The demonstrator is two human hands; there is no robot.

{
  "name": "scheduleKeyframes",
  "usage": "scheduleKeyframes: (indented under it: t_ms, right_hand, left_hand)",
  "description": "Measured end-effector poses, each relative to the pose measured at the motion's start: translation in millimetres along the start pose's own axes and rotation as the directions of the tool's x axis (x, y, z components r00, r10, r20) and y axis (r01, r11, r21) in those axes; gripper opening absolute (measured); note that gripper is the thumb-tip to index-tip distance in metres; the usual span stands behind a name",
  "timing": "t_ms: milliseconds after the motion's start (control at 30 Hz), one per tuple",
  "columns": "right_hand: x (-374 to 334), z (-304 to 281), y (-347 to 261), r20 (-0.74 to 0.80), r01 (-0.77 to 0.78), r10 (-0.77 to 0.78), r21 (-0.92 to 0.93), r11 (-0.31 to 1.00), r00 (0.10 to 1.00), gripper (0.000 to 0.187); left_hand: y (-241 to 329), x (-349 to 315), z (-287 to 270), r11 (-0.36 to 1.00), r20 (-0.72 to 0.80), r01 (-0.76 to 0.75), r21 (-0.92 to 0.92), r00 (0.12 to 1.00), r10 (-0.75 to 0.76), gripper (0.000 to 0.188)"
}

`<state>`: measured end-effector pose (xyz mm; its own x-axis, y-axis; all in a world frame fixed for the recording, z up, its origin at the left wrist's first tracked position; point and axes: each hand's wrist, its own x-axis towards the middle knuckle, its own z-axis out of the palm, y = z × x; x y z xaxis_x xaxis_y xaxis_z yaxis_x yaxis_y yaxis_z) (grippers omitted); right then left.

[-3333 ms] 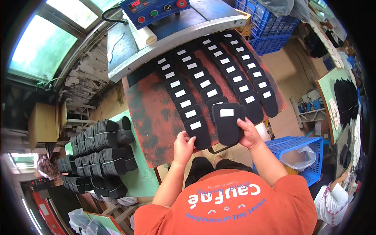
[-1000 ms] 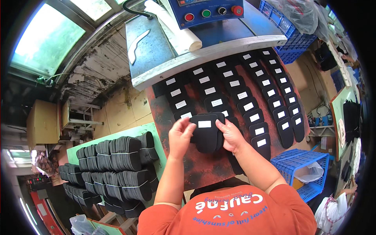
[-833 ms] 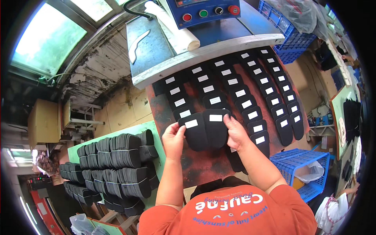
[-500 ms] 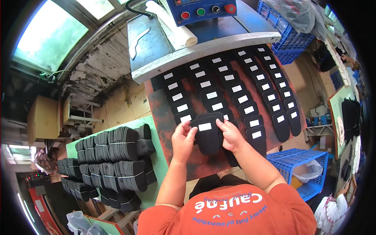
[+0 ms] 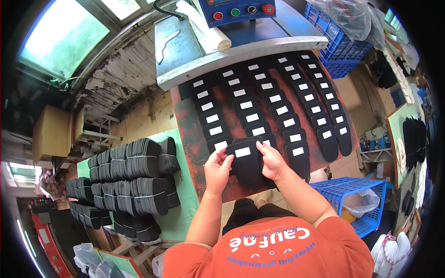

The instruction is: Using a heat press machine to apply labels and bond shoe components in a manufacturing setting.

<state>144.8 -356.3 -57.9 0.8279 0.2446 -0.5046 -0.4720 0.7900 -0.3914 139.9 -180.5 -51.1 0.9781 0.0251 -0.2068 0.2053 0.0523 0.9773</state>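
Observation:
A black insole-shaped pad (image 5: 246, 170) with a white label near its wide end is between my hands, over the table's near edge. My right hand (image 5: 274, 162) grips its right side, the thumb on the upper corner. At the upper left edge, my left hand (image 5: 218, 171) is closed in a pinch, thumb and fingertips at the pad's border. Another dark pad edge shows behind the held one. Rows of overlapping labelled black pads (image 5: 282, 110) lie beyond my hands on the reddish table (image 5: 187, 134).
At the far side stands a machine with a metal bar (image 5: 241, 59) and a blue button panel (image 5: 238, 13). Tied stacks of black pads (image 5: 146, 157) sit on a green table (image 5: 187, 199) at left. A blue crate (image 5: 354, 185) stands at right.
The view has shifted slightly, so the table and rows sit a little differently. Both hands stay on the pad, with my left fingers drawn a little closer together.

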Motion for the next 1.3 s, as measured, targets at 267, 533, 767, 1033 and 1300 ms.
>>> scheduleKeyframes:
  t_ms: [267, 533, 767, 1033, 1300]
  right_hand:
    - [-31, -1, -20, 0.030, 0.007, -0.006, -0.057, 0.998, 1.000, 0.033]
    - [-82, -32, 25, 0.104, -0.235, 0.254, -0.161, 0.958, 0.962, 0.041]
    - [-140, -121, 31, -0.457, -0.411, 0.359, -0.016, 0.911, 0.814, 0.038]
    - [-109, -176, 48, -0.308, -0.024, -0.201, -0.597, 0.802, 0.930, 0.033]
    - [-51, -166, 25, -0.308, 0.012, -0.174, -0.465, 0.885, 0.935, 0.030]
  left_hand:
    - [-27, -7, -34, 0.838, -0.227, -0.184, 0.514, 0.913, 0.340, 0.027]
    - [-2, -52, 0, 0.998, -0.036, 0.005, -0.056, 0.999, -0.007, 0.030]
    - [-38, -41, -34, 0.963, -0.166, 0.080, 0.257, 0.985, -0.038, 0.031]
    - [-57, -55, -36, 0.747, -0.257, -0.077, 0.660, 0.911, 0.322, 0.034]
    - [-46, -116, -50, 0.771, -0.219, -0.116, 0.626, 0.923, 0.317, 0.031]
